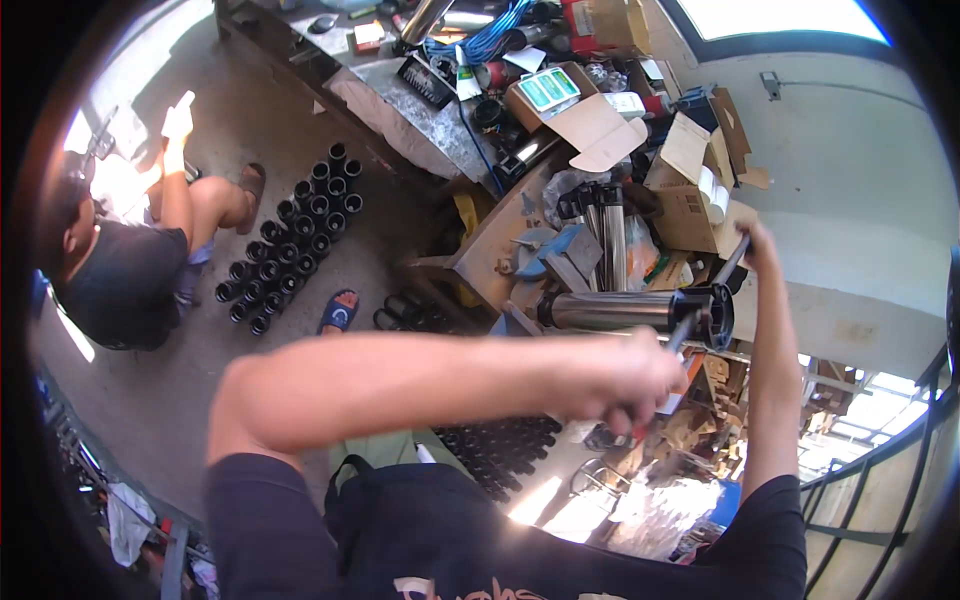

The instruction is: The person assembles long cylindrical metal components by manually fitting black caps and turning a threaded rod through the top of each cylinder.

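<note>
2 grips | left fingers [640, 400], right fingers [755, 235] round rod [733, 263] | metal cylinder [612, 311] near

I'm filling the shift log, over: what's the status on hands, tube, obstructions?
Left hand, right hand gripping bar. Shiny tube sideways, black end fitting on. Cardboard box near right hand.

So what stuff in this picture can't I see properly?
All in the head view:
Left hand at the metal bar: blurred, so each finger's exact place is unclear.
The leg joined to the foot in the blue sandal: hidden behind the left forearm.
Insides of the black cylinders on the floor: too small and dark.
The rest of the window: cut off by the top edge.
</note>
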Demonstrator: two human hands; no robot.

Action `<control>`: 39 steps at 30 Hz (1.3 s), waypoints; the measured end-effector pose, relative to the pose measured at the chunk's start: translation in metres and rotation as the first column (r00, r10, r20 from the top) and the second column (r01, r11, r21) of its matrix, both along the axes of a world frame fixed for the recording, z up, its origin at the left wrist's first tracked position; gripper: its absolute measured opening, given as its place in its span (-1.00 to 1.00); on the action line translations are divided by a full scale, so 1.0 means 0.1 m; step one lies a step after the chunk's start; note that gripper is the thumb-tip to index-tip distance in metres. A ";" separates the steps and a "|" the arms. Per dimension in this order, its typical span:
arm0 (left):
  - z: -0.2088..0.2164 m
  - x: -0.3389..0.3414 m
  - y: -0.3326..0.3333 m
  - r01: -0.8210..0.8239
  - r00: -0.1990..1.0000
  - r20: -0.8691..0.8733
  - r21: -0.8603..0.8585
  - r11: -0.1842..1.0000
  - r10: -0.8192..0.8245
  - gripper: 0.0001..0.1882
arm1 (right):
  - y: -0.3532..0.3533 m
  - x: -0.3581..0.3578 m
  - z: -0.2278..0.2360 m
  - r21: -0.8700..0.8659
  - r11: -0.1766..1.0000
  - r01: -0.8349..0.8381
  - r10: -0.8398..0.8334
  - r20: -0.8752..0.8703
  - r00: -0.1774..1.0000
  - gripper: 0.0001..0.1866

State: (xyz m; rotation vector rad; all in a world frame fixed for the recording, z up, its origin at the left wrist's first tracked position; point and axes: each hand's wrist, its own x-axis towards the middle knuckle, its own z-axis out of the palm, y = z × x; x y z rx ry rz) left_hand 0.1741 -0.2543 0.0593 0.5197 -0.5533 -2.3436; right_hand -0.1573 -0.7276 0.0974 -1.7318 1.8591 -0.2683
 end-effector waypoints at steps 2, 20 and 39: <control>0.22 0.03 -0.06 0.061 0.977 0.209 -0.048 0.997 -0.050 -0.82 | 0.19 -0.42 -0.29 0.005 0.978 0.208 -0.208 -0.006 0.978 -0.88; -0.05 0.47 -1.11 0.862 -0.142 -0.093 -0.501 0.077 0.986 -0.74 | 4.16 -0.95 0.07 -0.830 0.503 -0.242 0.072 -0.238 0.968 -0.43; -0.09 -0.35 -2.30 0.485 0.289 -0.601 -0.579 -0.655 0.745 -0.55 | 5.51 -0.43 -0.55 0.229 0.927 -0.298 0.056 0.699 0.713 -0.43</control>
